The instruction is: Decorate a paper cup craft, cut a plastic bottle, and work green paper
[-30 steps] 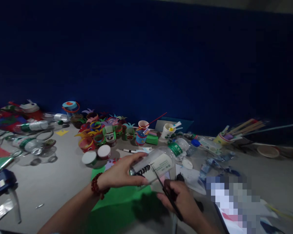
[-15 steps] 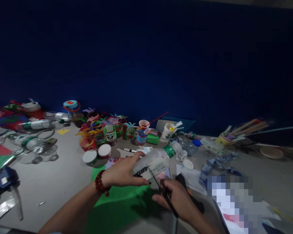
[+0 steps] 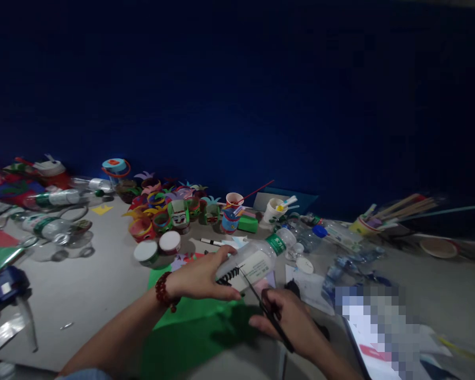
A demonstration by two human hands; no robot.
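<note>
My left hand is wrapped round the lower end of a clear plastic bottle, which lies tilted with its neck toward the upper right. The bottle has a green band and a pale printed label with dark marks. My right hand grips dark scissors, their thin blades reaching up to the label side of the bottle. I cannot tell whether the tips have cut into it. Beneath both hands lies a green paper sheet.
Several decorated paper cups crowd the back, with two white-lidded tubs before them. A glue gun and plastic bottles lie at left. A phone, partly pixelated, is at right, near a cup of sticks.
My right hand and the scissors have shifted slightly to the right. The left hand still holds the bottle in almost the same place.
</note>
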